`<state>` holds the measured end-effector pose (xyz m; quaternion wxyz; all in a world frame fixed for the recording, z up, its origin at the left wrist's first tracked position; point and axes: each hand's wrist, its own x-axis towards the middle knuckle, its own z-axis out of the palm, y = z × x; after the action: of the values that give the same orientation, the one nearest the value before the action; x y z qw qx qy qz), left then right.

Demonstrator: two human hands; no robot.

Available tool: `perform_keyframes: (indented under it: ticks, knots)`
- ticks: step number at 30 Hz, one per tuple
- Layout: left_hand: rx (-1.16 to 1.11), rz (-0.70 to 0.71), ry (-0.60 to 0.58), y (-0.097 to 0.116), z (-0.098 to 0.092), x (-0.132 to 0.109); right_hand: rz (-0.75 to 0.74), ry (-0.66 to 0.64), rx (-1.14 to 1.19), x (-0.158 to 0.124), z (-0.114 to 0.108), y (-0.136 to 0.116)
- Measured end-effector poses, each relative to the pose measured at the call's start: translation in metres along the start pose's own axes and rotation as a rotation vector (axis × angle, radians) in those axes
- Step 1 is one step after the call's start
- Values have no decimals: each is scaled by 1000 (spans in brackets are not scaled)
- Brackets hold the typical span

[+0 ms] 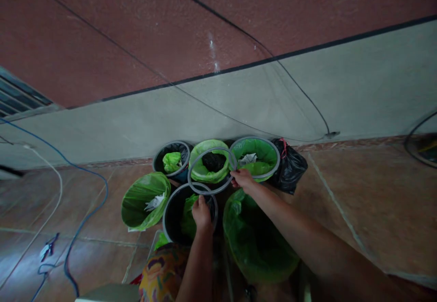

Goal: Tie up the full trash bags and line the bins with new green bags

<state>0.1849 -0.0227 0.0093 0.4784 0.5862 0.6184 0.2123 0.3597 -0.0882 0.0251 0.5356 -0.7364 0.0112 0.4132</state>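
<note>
My right hand (241, 178) is closed on the right side of a grey plastic bin ring (218, 190), which is held tilted. My left hand (201, 211) is closed with its thumb up at the ring's lower edge; its other fingers are mostly hidden. Behind the ring stands a bin with a light green bag (198, 152) folded over its rim and something black inside. Below the ring is a dark bin (168, 217) holding a green bag (188, 217). Under my right forearm a large bin lined in green (239, 243) stands wide open.
A green-lined bin (134, 202) with white paper leans at the left. Against the wall are a dark-lined bin (160, 158), another green-lined bin (276, 151) and a tied black bag (290, 167). A blue cable (89, 211) and keys (48, 247) lie on the tiled floor.
</note>
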Motion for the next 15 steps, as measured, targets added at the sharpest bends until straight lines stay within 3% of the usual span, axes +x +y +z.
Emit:
perform_keyframes:
  ticks: [3,7,9,12,15]
  knots:
    - [-314,-168,-106,20,-18,-14,-102,-59,-32,-30,-45,5]
    - [-420,-141,-262,35,-34,-39,-172,-67,-127,-75,-115,38]
    - [-314,-101,-383,27,-35,-50,-164,-54,-169,-95,-143,59]
    - [43,36,-536,3,-31,-62,-121,21,-333,-118,-168,88]
    - [475,231,-560,-18,-28,-71,-58,66,-565,-126,-176,110]
